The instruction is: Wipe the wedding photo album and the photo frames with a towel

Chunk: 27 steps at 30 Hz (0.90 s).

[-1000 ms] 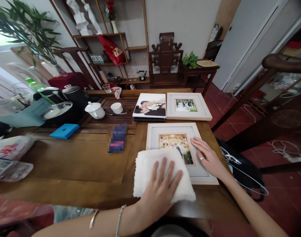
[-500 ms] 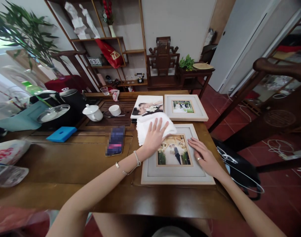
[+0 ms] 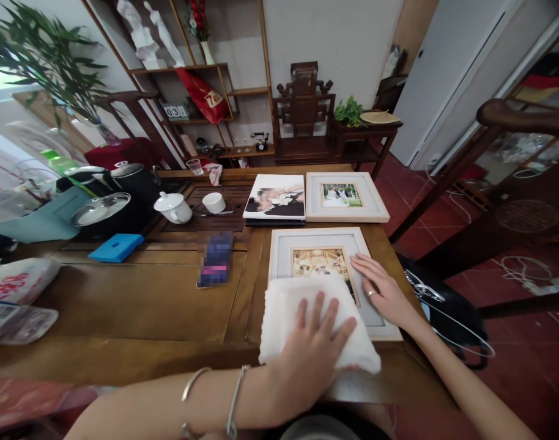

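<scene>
A white cloth (image 3: 279, 318) lies over the lower left part of a pale picture frame (image 3: 318, 238) with a wedding photo inside. My left hand (image 3: 311, 348), with bangles at its wrist, presses flat on the cloth, fingers spread. On the frame's right border rests my right hand (image 3: 383, 290), wearing a ring, its fingers stretched out. The lower part of the photo is hidden under the cloth. Beyond this frame lie a photo album (image 3: 274, 198) showing a couple and a second framed photo (image 3: 346, 211).
A phone (image 3: 216, 260), a blue block-like object (image 3: 117, 247), a lidded white cup (image 3: 173, 209) and a small white bowl (image 3: 214, 202) stand on the wooden table (image 3: 146, 305). A plastic bag (image 3: 20, 281) lies at the left. Right of the table is a dark chair (image 3: 513, 214).
My left hand has drawn the cloth toward me, from the frame's upper left corner to its lower edge. The photo album is now uncovered. My right hand stays on the frame's right border.
</scene>
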Available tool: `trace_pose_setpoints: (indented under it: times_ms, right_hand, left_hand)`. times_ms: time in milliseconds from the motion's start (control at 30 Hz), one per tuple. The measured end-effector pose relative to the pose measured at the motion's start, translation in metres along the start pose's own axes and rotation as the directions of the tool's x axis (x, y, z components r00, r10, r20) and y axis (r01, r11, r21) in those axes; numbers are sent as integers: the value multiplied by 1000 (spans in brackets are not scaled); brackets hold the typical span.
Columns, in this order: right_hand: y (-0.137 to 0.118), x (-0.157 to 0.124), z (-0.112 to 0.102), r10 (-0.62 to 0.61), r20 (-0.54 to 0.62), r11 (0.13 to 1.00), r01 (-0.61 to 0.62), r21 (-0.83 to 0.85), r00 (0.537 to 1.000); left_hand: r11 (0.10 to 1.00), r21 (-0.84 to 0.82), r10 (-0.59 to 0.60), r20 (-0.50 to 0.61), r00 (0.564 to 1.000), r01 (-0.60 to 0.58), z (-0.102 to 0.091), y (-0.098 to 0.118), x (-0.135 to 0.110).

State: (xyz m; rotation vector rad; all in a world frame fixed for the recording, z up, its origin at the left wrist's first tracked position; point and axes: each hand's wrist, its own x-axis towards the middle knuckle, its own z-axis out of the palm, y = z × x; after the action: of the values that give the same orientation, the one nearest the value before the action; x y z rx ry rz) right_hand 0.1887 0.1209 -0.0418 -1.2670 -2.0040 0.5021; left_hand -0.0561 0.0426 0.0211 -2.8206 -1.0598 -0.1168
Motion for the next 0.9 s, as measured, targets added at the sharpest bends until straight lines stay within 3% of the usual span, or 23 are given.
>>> trace_pose_setpoints:
  times_ms: [67,167,367,567,767,900]
  right_hand:
    - [-1,0,0,-1,6,1000,1,-3,1000]
    - [-1,1,0,0,5,1000,0,-11,1000]
    - [2,1,0,-34,2,999,34,-19,999]
    - [3,-1,2,-25,-10,999,25,-25,1000]
    - [4,-2,3,15,-10,999,-16,-43,1000]
    - [6,-1,2,20,1,999,-20,-36,1000]
  left_hand:
    - [1000,12,4,-21,1000,-3,-1,7,-7]
    - [999,41,-12,-46,999,14,12,-4,4]
    - [992,114,-40,-38,998,44,37,-63,67]
    - [978,150,153,-41,987,-145,33,-112,121]
    - [940,100,329,-10,944,-326,28,-120,157]
    - [965,56,254,35,967,-256,23,-116,157]
